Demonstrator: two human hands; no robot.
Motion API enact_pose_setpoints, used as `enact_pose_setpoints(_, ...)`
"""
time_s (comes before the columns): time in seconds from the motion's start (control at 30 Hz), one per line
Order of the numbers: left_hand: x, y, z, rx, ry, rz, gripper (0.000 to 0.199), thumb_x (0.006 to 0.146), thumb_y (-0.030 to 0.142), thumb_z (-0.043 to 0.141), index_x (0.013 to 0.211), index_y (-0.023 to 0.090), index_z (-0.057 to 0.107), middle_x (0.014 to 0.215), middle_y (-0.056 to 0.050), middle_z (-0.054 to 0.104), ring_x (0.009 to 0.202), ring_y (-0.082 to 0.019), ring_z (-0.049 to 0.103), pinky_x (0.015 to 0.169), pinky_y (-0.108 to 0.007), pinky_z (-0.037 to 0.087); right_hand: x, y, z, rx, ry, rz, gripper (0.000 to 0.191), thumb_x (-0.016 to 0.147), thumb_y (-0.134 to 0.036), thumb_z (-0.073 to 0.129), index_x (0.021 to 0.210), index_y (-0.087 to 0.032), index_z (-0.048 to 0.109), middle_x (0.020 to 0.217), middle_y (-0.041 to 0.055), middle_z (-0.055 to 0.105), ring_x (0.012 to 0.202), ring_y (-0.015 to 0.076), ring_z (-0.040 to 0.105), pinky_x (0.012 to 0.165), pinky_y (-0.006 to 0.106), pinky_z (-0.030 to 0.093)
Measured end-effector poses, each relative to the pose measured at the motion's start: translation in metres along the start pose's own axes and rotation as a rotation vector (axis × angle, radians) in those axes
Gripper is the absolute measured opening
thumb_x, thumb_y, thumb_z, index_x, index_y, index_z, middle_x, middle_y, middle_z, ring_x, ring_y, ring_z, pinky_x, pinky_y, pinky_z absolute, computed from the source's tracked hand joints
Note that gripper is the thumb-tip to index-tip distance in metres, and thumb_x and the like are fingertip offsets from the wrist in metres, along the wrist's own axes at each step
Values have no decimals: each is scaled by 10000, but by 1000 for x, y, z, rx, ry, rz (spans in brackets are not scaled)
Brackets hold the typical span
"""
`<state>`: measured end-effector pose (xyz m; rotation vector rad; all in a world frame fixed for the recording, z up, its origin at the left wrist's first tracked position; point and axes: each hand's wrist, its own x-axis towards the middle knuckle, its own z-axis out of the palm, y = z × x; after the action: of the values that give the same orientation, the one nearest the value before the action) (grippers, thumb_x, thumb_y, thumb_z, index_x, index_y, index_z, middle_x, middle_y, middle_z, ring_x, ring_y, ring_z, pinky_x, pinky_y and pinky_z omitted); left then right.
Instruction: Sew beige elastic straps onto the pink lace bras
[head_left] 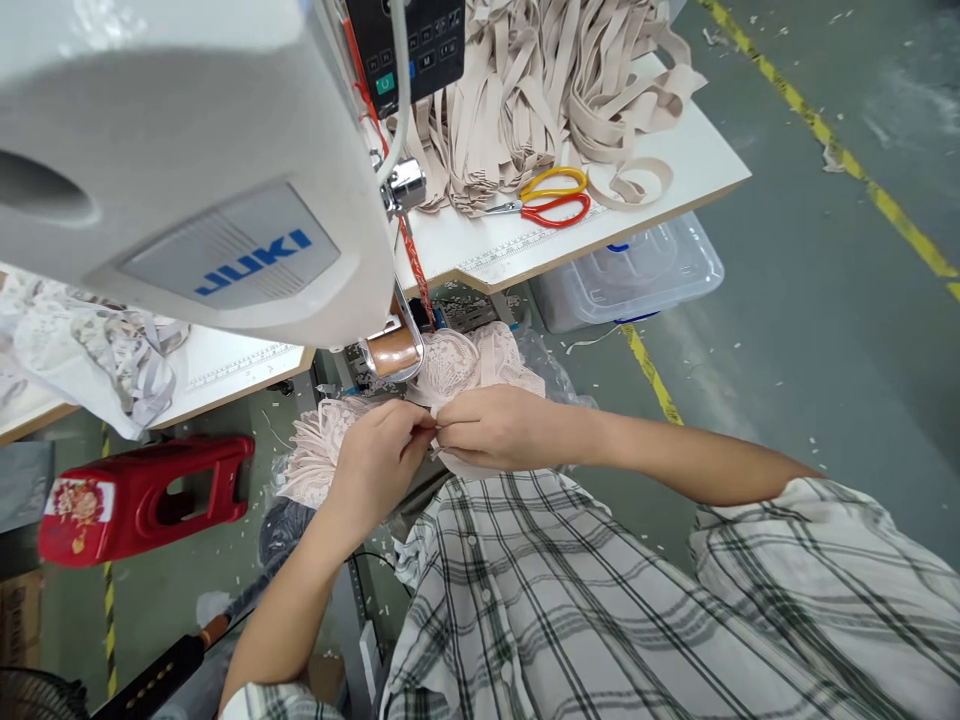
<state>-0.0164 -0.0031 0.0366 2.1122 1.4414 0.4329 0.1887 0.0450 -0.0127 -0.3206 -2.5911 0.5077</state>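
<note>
Pale pink lace bra pieces (450, 362) lie below the sewing machine head (187, 160), close to my body. My left hand (384, 448) pinches the near edge of this lace garment between thumb and fingertips. Right beside it, my right hand (491, 428) also has its fingers closed on the same edge, and the fingertips of both hands almost meet. What exactly lies between the fingertips is too small to make out. To the left of my left hand hangs a bunch of pleated pink lace (315, 450).
Beige elastic straps (517, 90) are heaped on the white table (697, 160), with yellow-and-red-handled scissors (555, 200) at their edge. A clear plastic box (637, 270) sits beneath. A red plastic stool (150, 500) and printed fabric pieces (112, 340) are at left.
</note>
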Motion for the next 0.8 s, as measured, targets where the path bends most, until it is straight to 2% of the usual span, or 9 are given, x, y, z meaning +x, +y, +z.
enact_pose_setpoints(0.13, 10, -7, 1, 64, -154, -81, 134, 904, 128, 532, 791, 200, 530, 789, -13, 599, 740, -175, 549, 675, -306, 411, -2, 1, 13, 18, 27, 65, 321, 1001, -200, 405, 784, -152, 636, 750, 43, 622, 706, 148, 527, 613, 282, 404)
enact_pose_setpoints(0.23, 12, -12, 9, -150, -167, -125, 116, 890, 146, 525, 792, 206, 506, 828, -16, 585, 782, -175, 539, 693, -300, 413, -3, 0, 14, 263, 79, 195, 254, 989, -229, 458, 848, -158, 657, 788, 36, 643, 738, 133, 569, 645, 260, 440)
enact_pose_setpoints(0.3, 10, -11, 20, -453, -80, -195, 77, 898, 179, 529, 828, 205, 513, 894, -25, 610, 814, -167, 564, 713, -289, 446, -2, -3, 10, 435, 155, 294, 217, 986, -254, 490, 888, -172, 664, 834, 31, 669, 780, 122, 600, 698, 246, 475)
enact_pose_setpoints(0.37, 6, -7, 31, -736, 96, -263, 47, 922, 232, 536, 884, 204, 543, 949, -32, 641, 853, -161, 603, 756, -288, 486, 0, -7, 6, 528, 238, 356, 201, 984, -272, 508, 902, -186, 670, 875, 30, 701, 820, 119, 625, 741, 241, 497)
enact_pose_setpoints(0.43, 2, -1, 40, -822, 280, -288, 93, 938, 284, 554, 935, 202, 597, 948, -33, 667, 878, -161, 629, 797, -292, 506, 3, -11, 2, 536, 273, 379, 201, 981, -276, 513, 900, -194, 678, 882, 28, 721, 834, 123, 639, 751, 241, 504)
enact_pose_setpoints(0.5, -1, 2, 44, -727, 376, -278, 121, 941, 298, 576, 941, 202, 648, 910, -30, 680, 863, -157, 637, 791, -283, 507, 5, -14, -1, 503, 262, 384, 215, 981, -271, 506, 889, -195, 685, 876, 28, 731, 835, 127, 649, 752, 245, 503)
enact_pose_setpoints(0.67, -1, -2, 40, -398, 407, -181, 144, 952, 267, 563, 872, 204, 665, 829, -21, 680, 785, -148, 636, 719, -276, 502, 8, -15, -5, 461, 190, 438, 219, 972, -270, 508, 916, -200, 707, 904, 30, 752, 858, 139, 670, 768, 255, 503)
enact_pose_setpoints(0.8, 0, -8, 44, -333, 479, -145, 154, 945, 264, 576, 823, 204, 648, 770, -8, 666, 729, -139, 626, 672, -266, 499, 9, -15, -4, 544, 219, 514, 178, 943, -283, 569, 931, -207, 729, 938, 32, 760, 863, 138, 681, 778, 246, 507)
